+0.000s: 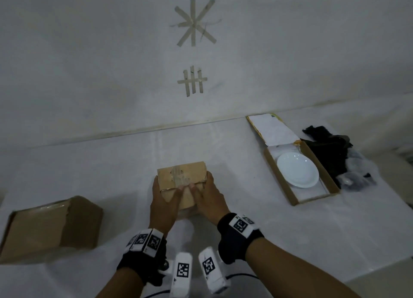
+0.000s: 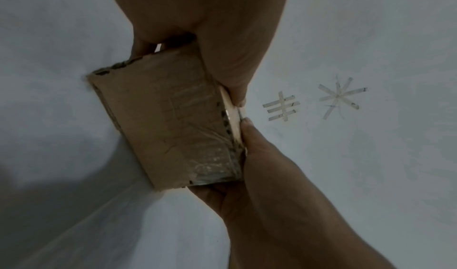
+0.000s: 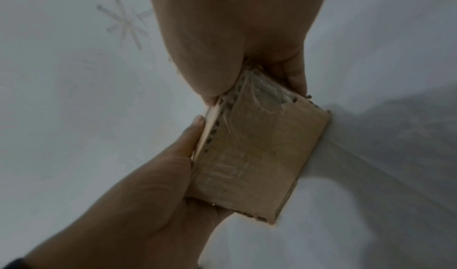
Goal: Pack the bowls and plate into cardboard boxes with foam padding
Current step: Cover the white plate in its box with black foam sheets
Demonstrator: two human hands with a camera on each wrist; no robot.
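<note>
A small brown cardboard box (image 1: pixel 182 174) with clear tape on its flaps stands in the middle of the white table. My left hand (image 1: pixel 165 192) grips its left side and my right hand (image 1: pixel 205 190) grips its right side. Both thumbs press on the top flaps near their seam. In the left wrist view the box (image 2: pixel 168 120) sits between my left hand (image 2: pixel 210 28) above and my right hand (image 2: pixel 272 185) below. The right wrist view shows the box (image 3: pixel 259 152) the same way. What the box holds is hidden. A white plate (image 1: pixel 297 172) lies in a flat open box (image 1: pixel 271 163) at the right.
A larger closed cardboard box (image 1: pixel 51 226) lies at the left front. The flat box's lid (image 1: pixel 272 127) is folded back toward the wall. A black and clear plastic bundle (image 1: pixel 330 150) sits at the far right. Tape marks (image 1: pixel 193 80) are on the wall.
</note>
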